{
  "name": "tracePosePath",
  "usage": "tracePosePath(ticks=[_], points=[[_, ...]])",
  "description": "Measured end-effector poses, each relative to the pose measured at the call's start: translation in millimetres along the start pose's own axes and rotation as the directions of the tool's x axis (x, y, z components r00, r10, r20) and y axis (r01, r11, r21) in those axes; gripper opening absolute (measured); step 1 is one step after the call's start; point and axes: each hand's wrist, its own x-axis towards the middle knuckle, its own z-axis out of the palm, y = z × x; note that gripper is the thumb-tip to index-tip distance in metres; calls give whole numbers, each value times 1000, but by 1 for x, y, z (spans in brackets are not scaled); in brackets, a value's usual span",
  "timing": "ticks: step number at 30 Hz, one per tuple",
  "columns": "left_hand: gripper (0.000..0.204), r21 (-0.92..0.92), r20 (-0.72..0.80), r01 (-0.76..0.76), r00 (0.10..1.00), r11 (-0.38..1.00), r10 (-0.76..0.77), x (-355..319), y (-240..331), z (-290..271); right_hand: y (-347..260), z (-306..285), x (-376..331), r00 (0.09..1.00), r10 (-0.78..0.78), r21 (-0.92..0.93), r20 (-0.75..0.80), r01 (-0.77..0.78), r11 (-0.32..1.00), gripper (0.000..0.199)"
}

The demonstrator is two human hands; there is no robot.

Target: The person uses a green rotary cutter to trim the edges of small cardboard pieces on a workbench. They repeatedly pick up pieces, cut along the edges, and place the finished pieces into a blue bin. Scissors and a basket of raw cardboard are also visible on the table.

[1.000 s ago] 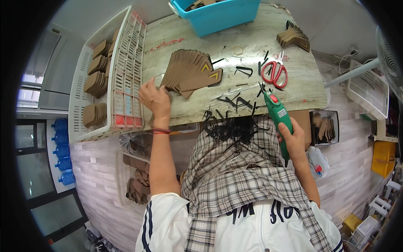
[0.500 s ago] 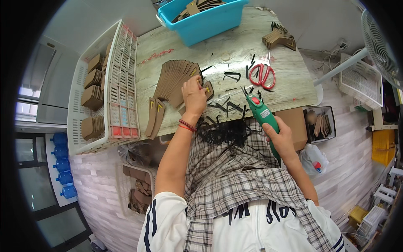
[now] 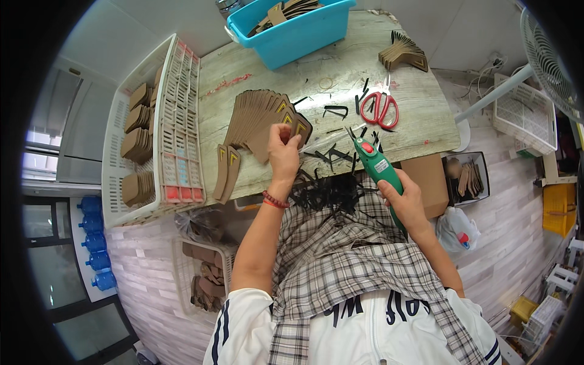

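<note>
My right hand (image 3: 406,198) is wrapped round green electric scissors (image 3: 381,163) with a red button, the dark blades pointing away from me. My left hand (image 3: 284,156) is closed in a pinch over the near edge of a fanned stack of brown flat pieces (image 3: 254,115). Pieces at the stack's right end have dark edges and yellow angled marks. A pale, blurred streak runs right from my left fingers; whether they hold anything is unclear. Two similar brown pieces (image 3: 227,173) lie left of that hand. Black offcut strips (image 3: 331,155) are scattered between the hands, with a dark heap (image 3: 325,193) on my lap.
Red-handled scissors (image 3: 379,108) lie beyond the green tool. A blue bin (image 3: 298,45) of brown pieces stands at the back, a white crate (image 3: 180,121) at the left. Another fanned stack (image 3: 404,52) sits far right. A fan (image 3: 550,52) stands beside the table.
My left hand has drawn back slightly toward me, uncovering yellow-marked pieces at the stack's right end. The right hand and green scissors stay almost in place.
</note>
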Motion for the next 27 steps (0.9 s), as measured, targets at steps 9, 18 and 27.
tracePosePath(ticks=[9,18,27], points=[[5,-773,-46,92,979,627,-200,-6,71,49,-20,2,0,996,-90,-5,-22,90,996,45],[12,-809,115,257,951,528,-287,-12,74,66,-20,0,0,993,-102,-42,-62,99,994,46],[13,-808,121,283,938,516,-325,-17,71,76,-18,-3,1,996,-80,-25,-48,79,997,44]])
